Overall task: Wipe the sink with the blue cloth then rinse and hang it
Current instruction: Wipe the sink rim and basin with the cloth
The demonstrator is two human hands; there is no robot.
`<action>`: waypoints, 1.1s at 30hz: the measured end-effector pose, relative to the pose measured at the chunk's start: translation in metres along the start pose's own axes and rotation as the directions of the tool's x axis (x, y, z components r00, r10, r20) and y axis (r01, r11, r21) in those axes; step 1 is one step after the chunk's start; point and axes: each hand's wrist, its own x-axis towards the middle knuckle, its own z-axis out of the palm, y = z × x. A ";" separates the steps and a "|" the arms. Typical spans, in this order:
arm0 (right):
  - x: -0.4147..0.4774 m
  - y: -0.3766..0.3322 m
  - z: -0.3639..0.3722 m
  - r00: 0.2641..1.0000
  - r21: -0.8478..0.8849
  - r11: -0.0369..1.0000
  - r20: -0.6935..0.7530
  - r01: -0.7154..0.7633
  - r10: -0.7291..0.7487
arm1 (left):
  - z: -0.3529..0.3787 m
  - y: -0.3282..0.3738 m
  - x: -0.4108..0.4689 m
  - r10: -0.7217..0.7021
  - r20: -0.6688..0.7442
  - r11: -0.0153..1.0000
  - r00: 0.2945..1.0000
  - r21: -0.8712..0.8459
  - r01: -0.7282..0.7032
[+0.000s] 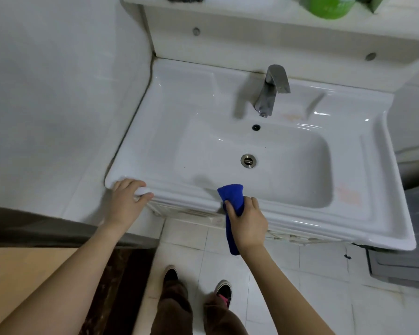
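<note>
Blue cloth [230, 195]: folded into a strip, gripped by right hand [246, 223], fingers curled round the middle, thumb laid across the near side. Upper end pressed on the front rim of the sink [300, 226], right at the lip where the rim drops into the basin; lower tail hangs free below the front edge, above the floor tiles [288, 274]. Left hand [126, 201] clamps the sink's front-left corner, fingers hooked over the top, thumb along the front face; looks like bracing, not wiping. Head view only, nothing else to cross-check. Faucet [272, 90] at back centre, no water visible from the spout. Drain [248, 161] mid-basin, well apart from the cloth; overflow hole [256, 127] just below the faucet. A few dark specks on the basin floor left of the drain, faint orange marks [348, 195] on the right ledge and another patch beside the faucet base. Judging from that: wipe step in hand, probably early, with basin, right ledge and back deck left to cover. Rinse not yet done, hang not yet done. No hook or rail in frame, so hang spot unknown. Green bottle [329, 7] on the shelf above, irrelevant.
</note>
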 end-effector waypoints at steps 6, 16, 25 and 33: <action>0.013 0.002 -0.013 0.990 0.025 0.993 0.089 -0.114 0.111 | -0.002 0.003 -0.003 -0.012 0.011 0.999 1.000 0.043 0.011; 0.085 -0.076 -0.032 0.938 0.655 0.674 0.280 -0.343 0.205 | -0.019 0.021 0.087 0.151 0.127 0.987 0.980 -0.070 -0.143; 0.142 -0.141 0.122 0.936 0.543 0.772 0.292 -0.330 0.195 | 0.055 0.020 0.180 0.297 0.129 0.929 0.946 0.188 -0.317; 0.220 -0.089 0.173 0.988 0.125 0.980 0.005 -0.156 0.156 | 0.067 0.014 0.186 0.379 0.034 0.909 0.925 0.170 -0.379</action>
